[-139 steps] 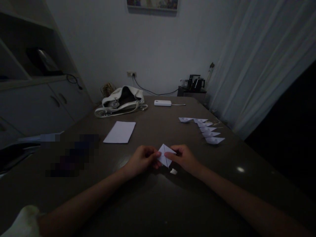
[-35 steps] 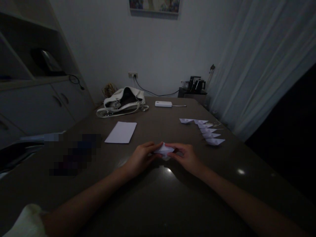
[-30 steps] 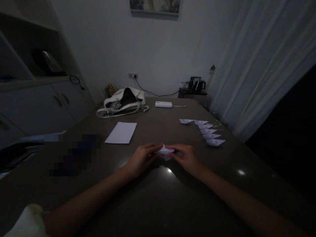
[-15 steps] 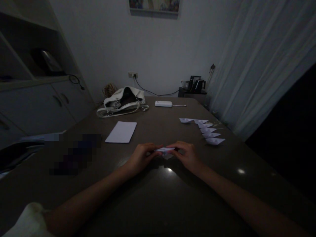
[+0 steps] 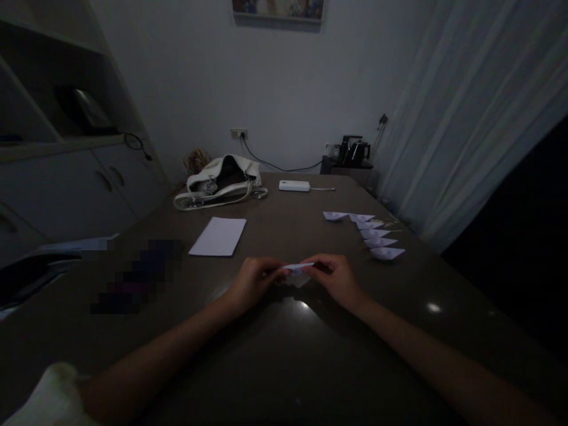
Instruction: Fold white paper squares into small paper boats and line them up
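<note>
Between my two hands is a small piece of folded white paper (image 5: 297, 268), held just above the dark table. My left hand (image 5: 260, 278) pinches its left end between thumb and fingers. On the other end, my right hand (image 5: 333, 274) has a similar pinch, its thumb below the edge. The fingertips cover both ends, so the full shape of the fold cannot be made out. Several folded paper boats (image 5: 378, 234) stand in a curved row to the right of my right hand. A stack of white paper (image 5: 218, 236) lies beyond my left hand.
A white handbag (image 5: 224, 180) rests at the far left of the table (image 5: 284, 367). Near the back edge lies a white power bank (image 5: 294, 186) with a short cable. Kettles (image 5: 355, 152) stand on a low cabinet behind. A blurred-out patch covers something at the left.
The fingers of my left hand have shifted slightly along the folded paper, and more of its middle shows. Both hands stay in nearly the same place.
</note>
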`<state>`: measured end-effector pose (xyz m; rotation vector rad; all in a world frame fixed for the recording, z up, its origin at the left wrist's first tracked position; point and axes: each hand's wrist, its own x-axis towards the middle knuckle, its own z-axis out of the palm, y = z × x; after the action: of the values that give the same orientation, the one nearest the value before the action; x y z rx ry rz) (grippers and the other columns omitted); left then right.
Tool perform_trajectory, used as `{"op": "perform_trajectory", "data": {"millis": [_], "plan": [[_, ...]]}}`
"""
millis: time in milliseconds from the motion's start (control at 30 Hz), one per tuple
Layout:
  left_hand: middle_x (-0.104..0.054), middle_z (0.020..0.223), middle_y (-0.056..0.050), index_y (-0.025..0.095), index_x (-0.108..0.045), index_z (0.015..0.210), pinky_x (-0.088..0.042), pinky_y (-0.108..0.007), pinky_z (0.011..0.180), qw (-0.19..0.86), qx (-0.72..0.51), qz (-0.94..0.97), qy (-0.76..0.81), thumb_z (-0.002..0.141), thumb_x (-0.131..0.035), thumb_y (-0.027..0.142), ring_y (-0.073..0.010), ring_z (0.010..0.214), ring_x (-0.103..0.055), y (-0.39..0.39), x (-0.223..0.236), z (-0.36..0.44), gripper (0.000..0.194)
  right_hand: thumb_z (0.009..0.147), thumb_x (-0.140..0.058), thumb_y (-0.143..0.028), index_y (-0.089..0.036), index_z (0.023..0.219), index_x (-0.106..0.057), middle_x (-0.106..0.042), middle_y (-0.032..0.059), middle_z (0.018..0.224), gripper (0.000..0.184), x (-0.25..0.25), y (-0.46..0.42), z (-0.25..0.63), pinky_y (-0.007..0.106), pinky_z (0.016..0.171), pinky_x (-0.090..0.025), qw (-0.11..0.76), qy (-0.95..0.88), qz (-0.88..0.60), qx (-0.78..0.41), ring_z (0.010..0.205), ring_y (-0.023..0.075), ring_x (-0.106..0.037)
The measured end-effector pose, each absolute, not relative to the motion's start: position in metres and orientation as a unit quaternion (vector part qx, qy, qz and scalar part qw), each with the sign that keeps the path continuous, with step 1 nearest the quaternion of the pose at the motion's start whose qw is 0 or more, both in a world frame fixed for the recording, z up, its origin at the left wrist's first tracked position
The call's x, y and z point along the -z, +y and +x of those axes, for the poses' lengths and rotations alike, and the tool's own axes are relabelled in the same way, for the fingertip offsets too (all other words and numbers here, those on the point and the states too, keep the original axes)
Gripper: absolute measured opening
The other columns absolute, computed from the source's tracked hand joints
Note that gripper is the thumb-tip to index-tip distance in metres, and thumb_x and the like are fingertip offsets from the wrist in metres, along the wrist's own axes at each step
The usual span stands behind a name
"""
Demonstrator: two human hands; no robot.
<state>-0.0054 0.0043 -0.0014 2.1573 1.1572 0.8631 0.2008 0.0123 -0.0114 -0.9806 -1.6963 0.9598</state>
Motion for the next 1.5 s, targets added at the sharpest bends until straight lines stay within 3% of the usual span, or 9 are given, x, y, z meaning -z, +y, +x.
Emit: {"op": "perform_trajectory", "data": {"millis": [500,733,1100,1233,1500], "plan": [[-0.067,0.065,-0.004,0.010,-0.072,0.081,-0.043,-0.022,0.056,0.394,-0.324,0.731,0.452,0.083,-0.053,0.038,-0.0154,0.061,-0.058,0.002,0.000,-0.002,0.034,0.074,-0.067,-0.031,-0.017,0.082,-0.071,-0.071,0.0053,0.077,0.017,0.010,0.010,0.200,0.028,0.065,-0.049,0.463,-0.677,-0.393,-0.415,0.070,0.0164,-0.064],[-0.060,0.058,-0.002,0.009,-0.069,0.079,-0.039,-0.020,0.049,0.445,-0.318,0.708,0.446,0.083,-0.054,0.043,-0.0118,0.053,-0.053,0.001,-0.003,0.000,0.037,0.079,-0.061,-0.039,-0.016,0.078,-0.071,-0.067,0.0040,0.068,0.024,0.012,0.013,0.202,0.026,0.060,-0.047,0.456,-0.683,-0.396,-0.412,0.065,0.0152,-0.061],[-0.057,0.059,0.000,0.011,-0.065,0.071,-0.034,-0.018,0.050,0.392,-0.266,0.781,0.408,0.089,-0.044,0.042,-0.0101,0.054,-0.049,-0.004,-0.004,0.004,0.041,0.083,-0.056,-0.040,-0.016,0.067,-0.065,-0.059,0.0006,0.059,0.031,0.004,0.005,0.199,0.022,0.054,-0.041,0.397,-0.715,-0.375,-0.437,0.056,0.0109,-0.054],[-0.057,0.059,0.000,0.011,-0.064,0.071,-0.036,-0.018,0.050,0.414,-0.275,0.769,0.402,0.089,-0.045,0.040,-0.0100,0.054,-0.049,-0.004,-0.006,0.004,0.039,0.084,-0.053,-0.043,-0.015,0.066,-0.064,-0.059,0.0008,0.058,0.035,0.004,0.006,0.199,0.022,0.052,-0.040,0.396,-0.703,-0.390,-0.443,0.054,0.0104,-0.052],[-0.054,0.053,0.001,0.011,-0.063,0.068,-0.028,-0.017,0.043,0.492,-0.253,0.727,0.407,0.087,-0.046,0.044,-0.0068,0.046,-0.041,-0.002,-0.003,0.005,0.042,0.082,-0.056,-0.035,-0.016,0.067,-0.063,-0.057,-0.0005,0.058,0.026,0.007,0.009,0.201,0.020,0.050,-0.039,0.386,-0.712,-0.395,-0.434,0.053,0.0093,-0.051]]}}
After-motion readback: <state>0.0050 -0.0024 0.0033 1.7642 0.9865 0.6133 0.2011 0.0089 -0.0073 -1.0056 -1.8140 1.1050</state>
